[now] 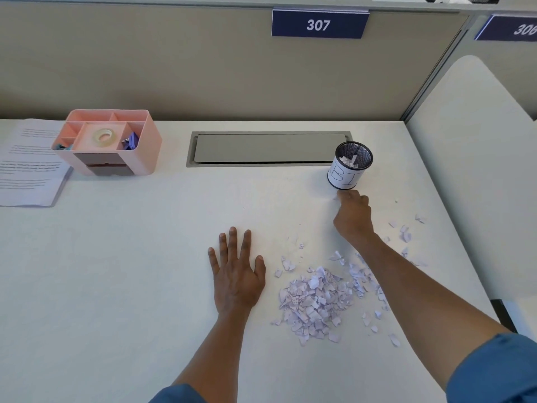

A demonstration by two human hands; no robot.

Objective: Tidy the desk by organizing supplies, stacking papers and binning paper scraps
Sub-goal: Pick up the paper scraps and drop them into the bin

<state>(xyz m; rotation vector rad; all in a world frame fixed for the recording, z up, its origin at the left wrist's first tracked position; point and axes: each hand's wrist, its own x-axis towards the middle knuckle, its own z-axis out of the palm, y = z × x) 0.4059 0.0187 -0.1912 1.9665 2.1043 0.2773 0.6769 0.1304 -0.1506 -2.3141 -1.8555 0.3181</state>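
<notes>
left hand [236,274] flat, right hand [353,215] curled, reaching

On your desk [145,271], the organizer [110,142] sits far left beside the papers [27,164]; the cup [350,170] stands right, behind the scraps [315,301].

1. We note a white desk [145,271] with a grey cable hatch [268,148] set flush into its far middle.
2. Far left: a stack of printed papers [27,167] lies flat, its right edge just beside a pink organizer [116,141] that stands on the desk.
3. Far right: a black mesh cup [348,168] with a white label stands upright, just right of the hatch.
4. Near right of centre: a heap of pale torn paper scraps [313,301]; looser scraps [405,235] are scattered to its right.
5. The left hand [236,274] lies flat, palm down, fingers spread, just left of the heap.
</notes>
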